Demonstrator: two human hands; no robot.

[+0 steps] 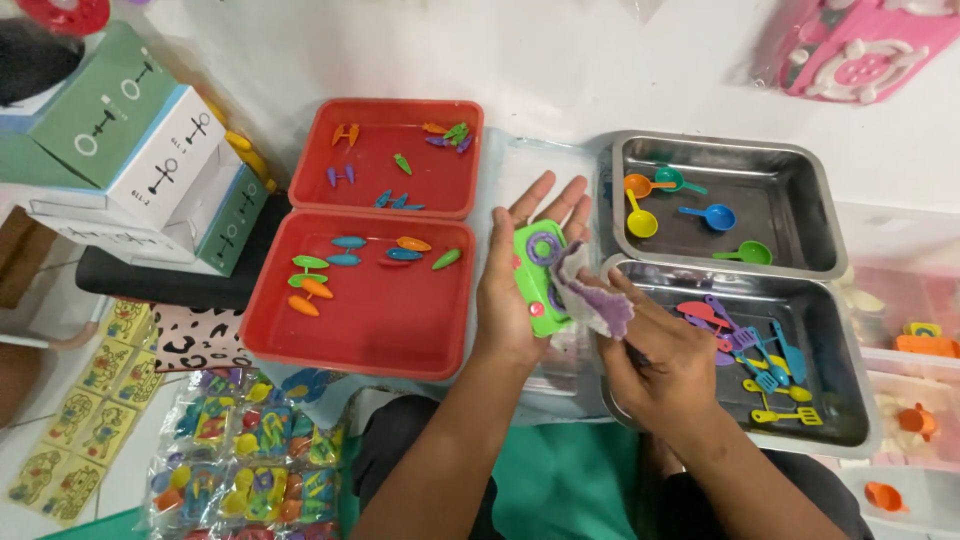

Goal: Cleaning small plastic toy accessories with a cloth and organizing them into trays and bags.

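the left hand (pixel 515 300) lies open, palm up, fingers spread, with a small green toy stove (pixel 537 275) resting flat on it, a purple ring burner showing on its top face. the right hand (pixel 665 360) is closed around a pale purple cloth (pixel 597 300) and presses it against the right edge of the toy, so the step in hand looks like wiping the toy clean. this happens in the middle of the scene, between the two red plastic trays (pixel 385 320) on the left and the two steel trays (pixel 835 400) on the right. the red trays hold small carrot-shaped and leaf-shaped coloured pieces; the far steel tray (pixel 720 160) holds toy ladles in orange, yellow, blue and green, the near one toy spatulas and scoops. the wiping seems partway done; the next move likely calls for turning the toy on the palm so the cloth reaches its other faces, with the left fingers curling enough to steady it. bagged toys lie near left on the floor.
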